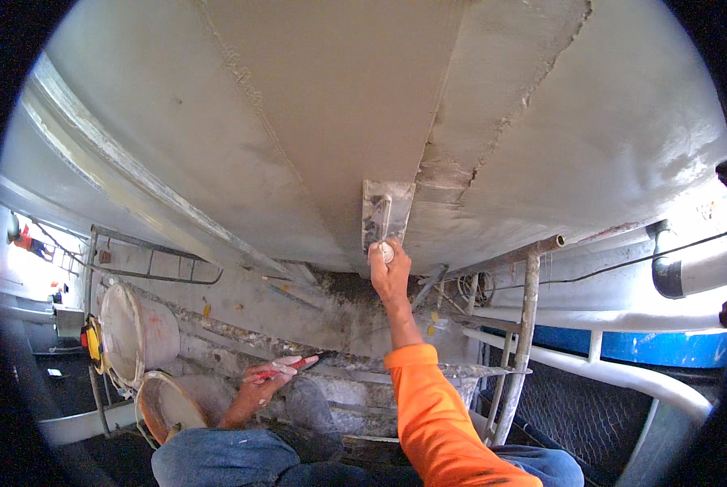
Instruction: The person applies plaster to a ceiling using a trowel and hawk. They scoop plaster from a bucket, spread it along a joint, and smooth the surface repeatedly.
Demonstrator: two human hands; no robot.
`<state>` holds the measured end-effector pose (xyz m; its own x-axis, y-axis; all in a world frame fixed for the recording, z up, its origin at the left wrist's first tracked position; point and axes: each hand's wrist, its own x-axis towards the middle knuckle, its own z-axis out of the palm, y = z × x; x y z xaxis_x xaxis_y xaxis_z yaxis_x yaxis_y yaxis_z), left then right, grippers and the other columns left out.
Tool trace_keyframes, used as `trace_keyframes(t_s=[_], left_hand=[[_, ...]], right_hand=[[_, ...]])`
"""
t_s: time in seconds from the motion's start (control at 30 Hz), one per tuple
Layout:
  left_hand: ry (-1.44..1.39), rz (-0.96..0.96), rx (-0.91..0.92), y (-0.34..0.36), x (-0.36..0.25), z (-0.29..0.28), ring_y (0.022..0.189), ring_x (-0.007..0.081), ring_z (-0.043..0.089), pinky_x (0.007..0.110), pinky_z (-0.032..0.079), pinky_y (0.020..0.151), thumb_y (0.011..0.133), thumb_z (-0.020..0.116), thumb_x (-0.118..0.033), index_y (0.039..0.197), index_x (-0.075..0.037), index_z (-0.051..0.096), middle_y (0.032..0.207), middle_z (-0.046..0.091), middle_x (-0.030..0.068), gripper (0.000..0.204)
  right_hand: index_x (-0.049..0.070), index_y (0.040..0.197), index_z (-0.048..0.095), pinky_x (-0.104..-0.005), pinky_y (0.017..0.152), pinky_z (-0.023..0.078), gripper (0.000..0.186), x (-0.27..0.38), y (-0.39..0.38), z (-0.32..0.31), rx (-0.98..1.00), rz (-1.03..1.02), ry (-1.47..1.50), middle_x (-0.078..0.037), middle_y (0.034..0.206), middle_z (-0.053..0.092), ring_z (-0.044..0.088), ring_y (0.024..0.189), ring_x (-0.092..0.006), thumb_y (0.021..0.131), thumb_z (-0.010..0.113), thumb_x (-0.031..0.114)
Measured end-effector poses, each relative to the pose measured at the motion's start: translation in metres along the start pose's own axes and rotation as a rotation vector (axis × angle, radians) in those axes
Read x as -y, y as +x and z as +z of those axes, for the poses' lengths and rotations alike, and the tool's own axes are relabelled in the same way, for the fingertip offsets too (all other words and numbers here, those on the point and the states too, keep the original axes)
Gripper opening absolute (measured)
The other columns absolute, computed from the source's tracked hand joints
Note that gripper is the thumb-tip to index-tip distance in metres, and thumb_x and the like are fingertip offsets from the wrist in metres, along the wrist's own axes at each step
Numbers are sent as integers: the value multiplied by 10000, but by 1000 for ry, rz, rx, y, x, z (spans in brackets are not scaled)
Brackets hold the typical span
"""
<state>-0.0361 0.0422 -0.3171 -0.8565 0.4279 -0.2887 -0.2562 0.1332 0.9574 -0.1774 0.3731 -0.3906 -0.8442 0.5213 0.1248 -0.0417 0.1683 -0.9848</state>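
Plastering goes best with steady pressure: right hand [390,272] grips the handle of the trowel [385,213], blade flat against the wall [314,122] just above it. Left hand [264,375], lower down, clasps a red-handled tool [294,365] near the buckets [140,333].

Two buckets [140,333] sit at the lower left, one pale and upright, the other tipped with an orange inside, just beside a yellow tape measure [94,341]. On the right a scaffold pole [527,325] stands behind a white rail [623,377], with a blue panel [664,347] behind it and a grey pipe elbow [668,272] higher up. Wire mesh [574,414] fills the lower right, and a metal frame [148,260] leans at the left.
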Motion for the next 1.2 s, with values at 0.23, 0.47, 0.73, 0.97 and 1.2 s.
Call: trace_keyframes(t_s=[0.23, 0.47, 0.73, 0.97, 1.2], left_hand=[[-152, -152, -36, -4, 13, -1, 1237, 238, 657, 375, 469, 1110, 1015, 652, -37, 1104, -5, 759, 1322, 711, 153, 143], [123, -67, 0, -2, 28, -15, 1251, 229, 647, 380, 473, 1102, 1002, 674, -56, 1101, 7, 756, 1318, 713, 161, 143], [3, 55, -103, 5, 34, -17, 1238, 232, 651, 385, 493, 1070, 997, 680, -55, 1140, -16, 757, 1357, 693, 156, 167], [36, 601, 36, 109, -35, 20, 1262, 332, 661, 453, 485, 1107, 995, 672, -27, 1158, -73, 745, 1395, 662, 178, 184], [-154, 620, 520, 157, -69, 107, 1425, 386, 512, 498, 444, 1153, 1022, 668, -172, 1164, -92, 744, 1521, 548, 204, 180]], right_hand=[[12, 905, 646, -300, 623, 475, 260, 10, -10, -11, -19, -12, 24, -35, 696, 628, 573, 662, -112, 985, 681, 257], [17, 910, 642, -303, 613, 468, 248, 6, 15, -11, -22, -45, 39, -25, 711, 625, 578, 673, -104, 991, 668, 251], [-2, 915, 665, -334, 621, 510, 281, -64, -55, -20, 51, -73, -165, -67, 762, 678, 653, 663, -186, 944, 704, 275], [35, 904, 546, -359, 447, 461, 407, -9, -83, -85, -91, 288, 869, -75, 591, 514, 525, 461, -210, 951, 598, 435], [54, 897, 550, -402, 449, 465, 411, 19, -108, -107, 172, 615, 1145, -74, 595, 494, 470, 426, -212, 942, 512, 462]])
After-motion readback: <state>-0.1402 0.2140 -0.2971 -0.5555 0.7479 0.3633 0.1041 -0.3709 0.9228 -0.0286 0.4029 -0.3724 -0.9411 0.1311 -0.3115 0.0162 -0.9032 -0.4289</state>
